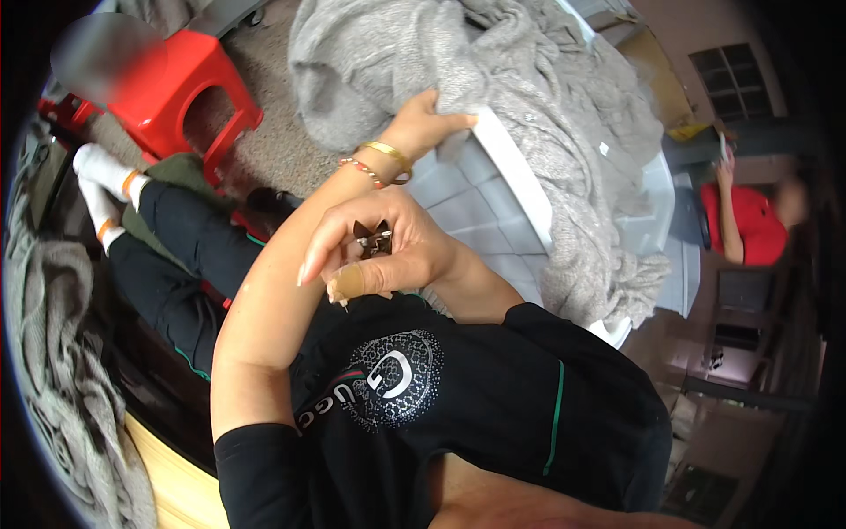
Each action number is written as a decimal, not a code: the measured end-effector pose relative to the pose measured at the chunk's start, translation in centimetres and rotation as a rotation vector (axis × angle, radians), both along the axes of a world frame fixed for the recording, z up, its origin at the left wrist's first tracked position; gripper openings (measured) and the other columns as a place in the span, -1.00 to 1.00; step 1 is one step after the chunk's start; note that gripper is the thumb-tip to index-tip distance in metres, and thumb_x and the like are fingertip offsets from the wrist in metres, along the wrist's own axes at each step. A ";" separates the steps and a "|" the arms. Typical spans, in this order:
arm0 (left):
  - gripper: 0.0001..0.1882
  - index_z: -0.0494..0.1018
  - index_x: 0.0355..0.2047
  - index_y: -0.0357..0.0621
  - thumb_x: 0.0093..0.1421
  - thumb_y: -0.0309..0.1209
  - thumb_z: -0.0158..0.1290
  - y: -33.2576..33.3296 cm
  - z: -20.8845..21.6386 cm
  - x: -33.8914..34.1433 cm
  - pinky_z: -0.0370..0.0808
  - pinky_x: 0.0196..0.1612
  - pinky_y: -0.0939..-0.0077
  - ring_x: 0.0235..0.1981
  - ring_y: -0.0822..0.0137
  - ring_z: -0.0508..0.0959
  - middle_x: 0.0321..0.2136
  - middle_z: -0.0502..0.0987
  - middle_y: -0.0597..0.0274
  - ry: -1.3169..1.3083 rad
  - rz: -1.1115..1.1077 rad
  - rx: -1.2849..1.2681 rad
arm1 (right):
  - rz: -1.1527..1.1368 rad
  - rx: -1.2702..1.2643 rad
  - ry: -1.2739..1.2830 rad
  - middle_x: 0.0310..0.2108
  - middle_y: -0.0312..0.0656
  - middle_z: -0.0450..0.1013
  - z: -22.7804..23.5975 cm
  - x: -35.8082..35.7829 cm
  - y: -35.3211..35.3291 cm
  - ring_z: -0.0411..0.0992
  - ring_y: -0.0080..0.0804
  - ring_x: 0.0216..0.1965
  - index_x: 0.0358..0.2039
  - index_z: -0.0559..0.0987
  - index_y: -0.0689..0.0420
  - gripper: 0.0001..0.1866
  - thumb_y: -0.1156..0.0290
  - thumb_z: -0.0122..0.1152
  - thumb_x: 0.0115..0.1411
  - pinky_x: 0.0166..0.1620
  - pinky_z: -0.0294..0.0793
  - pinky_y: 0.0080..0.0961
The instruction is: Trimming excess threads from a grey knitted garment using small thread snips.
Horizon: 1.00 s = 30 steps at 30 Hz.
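My left hand, with a gold bangle and a beaded bracelet at its wrist, reaches out to a heap of grey knit fabric. Its thumb and fingers grip a fold of the knit, beside the corner of a white strip. Closer to my body, my right hand is curled below the left forearm. In its fingers is a small dark metal tool with pointed ends, mostly hidden by the palm. A tan covering wraps that hand's thumb tip.
A pale surface with grid lines lies under the knit. A red plastic stool stands at the far left. More grey knit hangs along the left edge, by a light wood surface. A person in red is at the right.
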<state>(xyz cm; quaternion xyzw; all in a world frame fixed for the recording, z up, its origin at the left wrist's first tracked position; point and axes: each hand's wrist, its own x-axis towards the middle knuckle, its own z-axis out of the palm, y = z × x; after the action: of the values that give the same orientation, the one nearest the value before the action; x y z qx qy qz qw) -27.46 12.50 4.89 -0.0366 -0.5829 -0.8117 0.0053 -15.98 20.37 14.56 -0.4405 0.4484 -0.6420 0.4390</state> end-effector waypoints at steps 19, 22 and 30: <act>-0.62 0.37 0.11 -0.33 0.30 -0.45 0.01 -16.7 12.3 25.4 0.38 0.08 0.53 -0.04 0.43 0.51 -0.03 0.54 0.17 0.015 0.306 -0.034 | -0.797 0.155 1.128 0.20 -0.23 0.33 2.9 -5.6 -1.1 0.50 -0.55 -0.26 0.20 0.44 -0.07 -0.24 0.23 0.52 -0.06 -0.25 0.56 -0.64; -0.54 0.36 0.11 -0.36 0.24 -0.41 0.08 -17.1 15.5 29.8 0.34 0.10 0.54 -0.04 0.40 0.50 -0.04 0.54 0.18 0.057 0.341 -0.059 | -0.845 0.023 1.452 0.18 -0.17 0.36 2.4 -7.4 -1.7 0.46 -0.25 0.08 0.21 0.43 -0.08 -0.20 0.23 0.53 -0.09 0.07 0.52 -0.42; -0.45 0.24 0.20 -0.31 0.26 -0.36 0.07 -24.8 13.7 42.6 0.35 0.18 0.32 0.06 0.25 0.48 0.08 0.46 0.05 0.197 0.718 0.082 | -0.606 0.023 1.347 -0.26 -0.21 0.57 2.9 -7.8 -4.2 0.55 -0.29 -0.22 -0.13 0.62 0.11 -0.64 0.59 0.29 -0.01 -0.17 0.52 -0.47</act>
<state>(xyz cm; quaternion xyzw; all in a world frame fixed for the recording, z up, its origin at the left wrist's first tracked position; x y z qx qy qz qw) 15.15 -12.26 18.56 0.0925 -0.5221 -0.7736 0.3471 -23.75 16.21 17.49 -0.5914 0.7295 -0.3208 -0.1232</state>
